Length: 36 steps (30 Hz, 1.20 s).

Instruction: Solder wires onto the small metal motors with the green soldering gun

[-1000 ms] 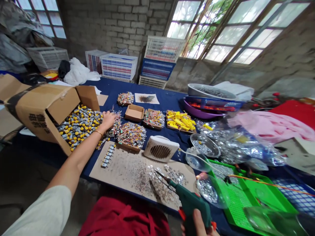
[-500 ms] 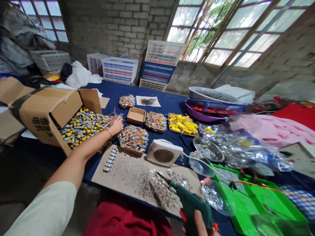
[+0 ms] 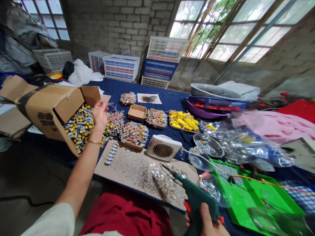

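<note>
My left hand (image 3: 100, 113) is raised over the mouth of a tipped cardboard box (image 3: 44, 105), fingers closed, with a thin pale wire trailing from them. Below it spill small motors (image 3: 81, 126) with yellow ends. A heap of wires (image 3: 116, 118) lies beside them. My right hand (image 3: 206, 219) grips a green soldering gun (image 3: 199, 196) with orange parts. Its tip points left above a cardboard sheet (image 3: 123, 170) strewn with dark specks and shiny bits. On the sheet's left side stands a row of several motors (image 3: 111, 153).
A white fan unit (image 3: 164, 147) stands behind the sheet. Beyond are boxes of wired motors (image 3: 134, 134), an empty carton (image 3: 137, 112) and yellow parts (image 3: 183, 120). Green trays (image 3: 261, 196) and dishes (image 3: 208, 145) occupy the right. Stacked crates (image 3: 161, 65) stand at the back.
My left hand has lifted from the wire heap and moved left and up, over the motors. My right hand still holds the soldering gun, and the view has shifted slightly.
</note>
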### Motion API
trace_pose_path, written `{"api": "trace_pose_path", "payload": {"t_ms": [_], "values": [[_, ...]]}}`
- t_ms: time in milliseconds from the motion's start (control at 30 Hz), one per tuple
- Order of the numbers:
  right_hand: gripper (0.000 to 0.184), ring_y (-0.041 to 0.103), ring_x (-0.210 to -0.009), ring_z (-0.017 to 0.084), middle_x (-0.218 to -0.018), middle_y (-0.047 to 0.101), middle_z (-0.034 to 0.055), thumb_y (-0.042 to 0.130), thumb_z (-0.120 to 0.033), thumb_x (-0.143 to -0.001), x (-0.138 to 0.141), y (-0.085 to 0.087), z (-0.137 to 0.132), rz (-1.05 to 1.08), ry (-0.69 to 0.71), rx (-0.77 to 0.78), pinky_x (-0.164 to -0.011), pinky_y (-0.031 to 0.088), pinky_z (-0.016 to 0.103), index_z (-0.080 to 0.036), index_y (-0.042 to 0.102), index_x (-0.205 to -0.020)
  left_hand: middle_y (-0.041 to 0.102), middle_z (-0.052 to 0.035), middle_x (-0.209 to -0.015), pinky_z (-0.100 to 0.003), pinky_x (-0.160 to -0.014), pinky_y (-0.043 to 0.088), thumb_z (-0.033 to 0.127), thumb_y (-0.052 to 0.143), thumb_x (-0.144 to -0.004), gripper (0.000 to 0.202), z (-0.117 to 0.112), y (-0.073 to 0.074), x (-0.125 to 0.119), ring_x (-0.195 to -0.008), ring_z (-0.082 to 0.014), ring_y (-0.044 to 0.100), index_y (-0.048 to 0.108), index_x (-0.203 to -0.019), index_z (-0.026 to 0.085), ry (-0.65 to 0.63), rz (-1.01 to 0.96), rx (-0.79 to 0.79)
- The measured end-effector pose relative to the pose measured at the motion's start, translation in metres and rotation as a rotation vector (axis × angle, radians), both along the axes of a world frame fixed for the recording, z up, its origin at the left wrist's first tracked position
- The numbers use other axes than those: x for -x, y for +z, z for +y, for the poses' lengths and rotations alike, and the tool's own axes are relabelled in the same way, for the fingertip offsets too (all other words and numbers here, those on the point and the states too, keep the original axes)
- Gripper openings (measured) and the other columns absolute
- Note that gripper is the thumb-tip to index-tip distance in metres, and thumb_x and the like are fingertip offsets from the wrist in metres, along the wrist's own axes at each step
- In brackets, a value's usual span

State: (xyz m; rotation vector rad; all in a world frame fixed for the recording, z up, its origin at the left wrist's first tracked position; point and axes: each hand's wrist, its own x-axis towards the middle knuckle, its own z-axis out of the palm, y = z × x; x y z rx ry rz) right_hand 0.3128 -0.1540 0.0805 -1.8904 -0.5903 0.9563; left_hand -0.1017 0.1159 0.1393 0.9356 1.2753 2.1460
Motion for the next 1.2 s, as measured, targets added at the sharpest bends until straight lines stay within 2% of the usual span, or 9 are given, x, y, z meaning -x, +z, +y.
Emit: {"api": "trace_pose_path", "payload": {"t_ms": [67,167,333,433,533,633,767,1067,1200], "values": [[0.067,0.062,-0.044,0.024,-0.058,0.068,0.0114,0.067,-0.074,-0.062,0.005,0.0,-0.003,0.057,-0.024,-0.048,-0.041,0.05,0.031,-0.01,0.065,-0.083,0.068,-0.0078,-0.101,-0.027,-0.076,0.052,0.032,0.068,-0.078,0.028,-0.053,-0.034,-0.044,-0.083,-0.0131,0.065,0.064,-0.101,0.015,-0.348,-0.021,0.031],[0.068,0.058,-0.04,0.021,-0.054,0.066,0.0083,0.073,-0.072,-0.057,0.012,0.002,-0.011,0.116,-0.09,-0.113,-0.037,0.047,0.03,-0.01,0.064,-0.083,0.071,-0.0098,-0.104,-0.033,-0.086,0.053,0.028,0.068,-0.078,0.029,-0.13,-0.097,-0.102,-0.093,-0.018,0.067,0.066,-0.105,0.015,-0.595,0.114,0.154],[0.062,0.061,-0.044,0.021,-0.053,0.064,0.0075,0.073,-0.07,-0.058,0.017,0.002,-0.03,0.11,-0.096,-0.146,-0.036,0.047,0.028,-0.011,0.064,-0.076,0.064,-0.0111,-0.125,-0.035,-0.102,0.047,0.018,0.051,-0.087,0.024,-0.188,-0.157,-0.106,-0.116,-0.0187,0.06,0.068,-0.105,0.018,-0.892,0.776,0.093],[0.063,0.06,-0.042,0.021,-0.052,0.064,0.0079,0.072,-0.071,-0.059,0.017,-0.002,-0.04,0.122,-0.082,-0.13,-0.035,0.046,0.027,-0.011,0.066,-0.078,0.053,-0.0105,-0.139,-0.039,-0.109,0.039,0.012,0.048,-0.086,0.028,-0.189,-0.162,-0.086,-0.133,-0.0204,0.044,0.07,-0.102,0.019,-1.045,0.995,0.049],[0.064,0.059,-0.039,0.02,-0.05,0.063,0.0075,0.071,-0.071,-0.059,0.016,-0.009,-0.044,0.149,-0.092,-0.112,-0.033,0.045,0.027,-0.01,0.067,-0.079,0.051,-0.0111,-0.14,-0.043,-0.111,0.034,0.01,0.046,-0.083,0.033,-0.183,-0.154,-0.082,-0.135,-0.0222,0.04,0.069,-0.104,0.019,-0.867,1.02,0.22],[0.063,0.057,-0.037,0.02,-0.048,0.062,0.0069,0.072,-0.072,-0.058,0.018,-0.012,-0.04,0.163,-0.089,-0.105,-0.032,0.044,0.027,-0.011,0.065,-0.073,0.065,-0.0118,-0.117,-0.043,-0.1,0.041,0.02,0.05,-0.084,0.027,-0.174,-0.142,-0.1,-0.114,-0.0238,0.056,0.067,-0.105,0.017,-0.624,1.04,0.583],[0.059,0.056,-0.035,0.019,-0.047,0.062,0.0065,0.072,-0.071,-0.058,0.023,-0.012,-0.033,0.146,-0.067,-0.101,-0.032,0.045,0.027,-0.013,0.063,-0.067,0.07,-0.0075,-0.091,-0.041,-0.092,0.039,0.033,0.051,-0.086,0.023,-0.165,-0.129,-0.128,-0.096,-0.0247,0.06,0.069,-0.087,0.018,-0.692,1.17,0.831],[0.055,0.056,-0.035,0.02,-0.049,0.063,0.0075,0.071,-0.069,-0.063,0.024,-0.017,-0.027,0.119,-0.005,-0.086,-0.034,0.048,0.029,-0.014,0.064,-0.067,0.065,-0.0092,-0.095,-0.042,-0.092,0.033,0.029,0.056,-0.087,0.016,-0.175,-0.131,-0.13,-0.1,-0.026,0.055,0.066,-0.085,0.018,-0.729,1.438,0.661],[0.057,0.058,-0.037,0.02,-0.048,0.062,0.0071,0.069,-0.07,-0.064,0.024,-0.018,-0.028,0.093,0.0,-0.094,-0.034,0.048,0.029,-0.013,0.064,-0.066,0.065,-0.01,-0.089,-0.039,-0.087,0.039,0.024,0.046,-0.091,0.019,-0.178,-0.14,-0.126,-0.092,-0.0237,0.057,0.063,-0.085,0.016,-0.741,1.374,0.576]]}}
